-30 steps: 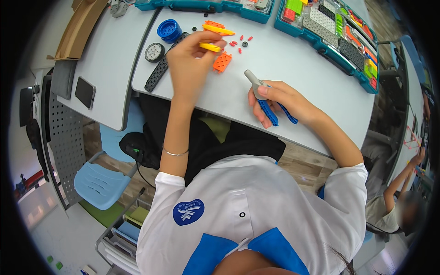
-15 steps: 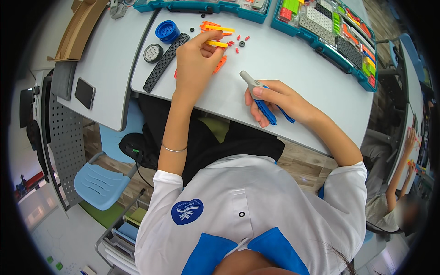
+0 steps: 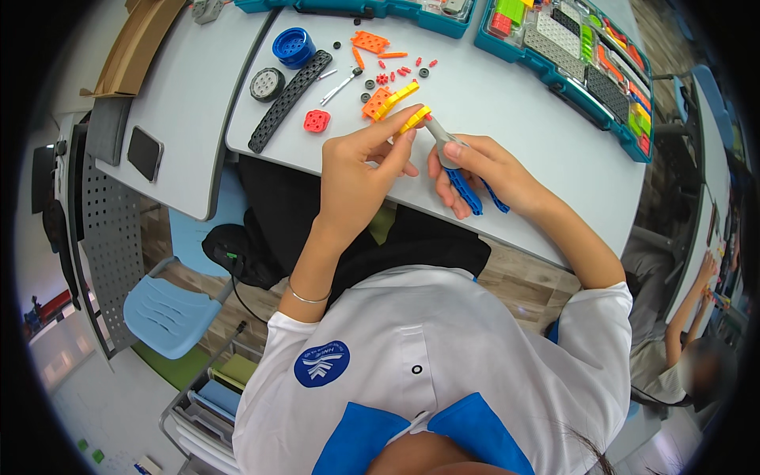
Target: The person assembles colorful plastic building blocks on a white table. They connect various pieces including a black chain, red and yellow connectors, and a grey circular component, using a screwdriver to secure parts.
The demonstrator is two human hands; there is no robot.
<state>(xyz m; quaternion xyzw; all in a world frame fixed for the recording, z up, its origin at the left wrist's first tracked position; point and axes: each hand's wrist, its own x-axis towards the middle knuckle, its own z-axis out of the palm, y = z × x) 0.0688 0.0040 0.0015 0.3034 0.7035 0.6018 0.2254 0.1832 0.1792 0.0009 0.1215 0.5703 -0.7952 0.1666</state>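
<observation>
My left hand [image 3: 360,170] pinches a yellow toothed building piece [image 3: 413,120] between thumb and fingers. A second yellow bar [image 3: 398,100] shows just beyond it; whether the two are joined I cannot tell. My right hand [image 3: 503,170] is wrapped round a plier-like tool with grey jaws [image 3: 441,142] and blue handles [image 3: 464,191]. The tool's tip meets the end of the yellow piece, where a small red pin [image 3: 428,118] shows. Beyond my left hand lie an orange perforated plate [image 3: 378,103], a red block [image 3: 317,121] and several small red pins [image 3: 402,71].
On the table's left are a long dark perforated beam [image 3: 290,101], a blue wheel hub [image 3: 293,47] and a grey-white wheel [image 3: 267,84]. Teal parts cases [image 3: 566,93] line the far side. A phone [image 3: 146,153] lies on the adjoining table.
My left hand has come right and nearer with the yellow pieces, up to the tool's tip, uncovering the red block and grey rods. My right hand has barely moved.
</observation>
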